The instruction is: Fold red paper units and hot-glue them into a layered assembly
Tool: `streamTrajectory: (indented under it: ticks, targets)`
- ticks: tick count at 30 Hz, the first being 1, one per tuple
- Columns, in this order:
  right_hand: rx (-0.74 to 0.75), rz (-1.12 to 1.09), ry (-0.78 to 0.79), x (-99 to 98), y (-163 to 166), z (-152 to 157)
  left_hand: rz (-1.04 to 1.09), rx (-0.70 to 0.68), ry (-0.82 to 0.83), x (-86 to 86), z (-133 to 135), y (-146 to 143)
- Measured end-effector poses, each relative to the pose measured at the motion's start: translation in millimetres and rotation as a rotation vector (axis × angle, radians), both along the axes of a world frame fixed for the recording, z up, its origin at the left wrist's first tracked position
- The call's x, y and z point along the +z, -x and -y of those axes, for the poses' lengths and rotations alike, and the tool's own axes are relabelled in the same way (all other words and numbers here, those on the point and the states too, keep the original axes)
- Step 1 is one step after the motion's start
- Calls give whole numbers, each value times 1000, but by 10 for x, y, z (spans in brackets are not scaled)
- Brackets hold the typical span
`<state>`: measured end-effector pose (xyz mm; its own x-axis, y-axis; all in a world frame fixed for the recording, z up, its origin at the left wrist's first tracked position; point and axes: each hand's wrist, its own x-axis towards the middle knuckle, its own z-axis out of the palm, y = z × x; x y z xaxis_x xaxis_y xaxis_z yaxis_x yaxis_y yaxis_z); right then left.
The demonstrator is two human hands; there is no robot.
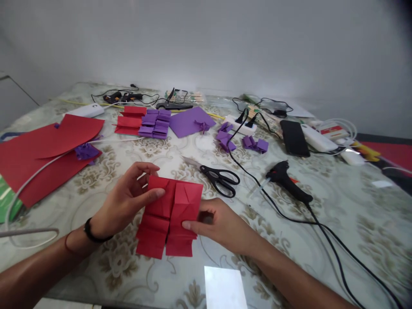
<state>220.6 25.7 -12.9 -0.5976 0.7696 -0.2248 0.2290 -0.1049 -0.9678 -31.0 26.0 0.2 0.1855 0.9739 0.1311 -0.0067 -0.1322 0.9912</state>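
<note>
A red folded paper piece, pleated in two columns with a gap down its middle, is held up over the table's front half. My left hand grips its upper left, thumb across the front and fingers behind. On the right edge, my right hand pinches it with the thumb in front; those fingers are mostly hidden behind the paper. Just beyond lie black-handled scissors, blades pointing left. A black glue gun rests to the right with its cord running forward.
Red paper sheets cover the left side. Farther back are folded red pieces, purple pleated pieces and a purple sheet. A white power strip, a black phone and loose cables lie at back right.
</note>
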Motion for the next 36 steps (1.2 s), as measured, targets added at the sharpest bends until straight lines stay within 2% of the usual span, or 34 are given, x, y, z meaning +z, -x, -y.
streamTrajectory:
  ticks: [6, 10, 15, 21, 24, 29, 36]
  targets:
    - [-65, -21, -51, 74, -39, -23, 38, -301, 333, 79, 9, -1]
    - [-63, -27, -41, 102, -59, -24, -99, -436, 489, 103, 8, -16]
    - [25, -131, 74, 31, -4, 10, -207, -387, 554, 58, 35, -65]
    - [11, -254, 130, -3, 54, 41, -270, -350, 545, 13, 67, -85]
    - [-13, -232, 91, 33, 36, 30, -215, -363, 532, 19, 58, -84]
    - [-136, -243, 5, 66, -17, -16, -69, -341, 461, 28, 55, -88]
    - [-139, -192, -19, 82, -15, -11, 84, -256, 503, 2, 102, -71]
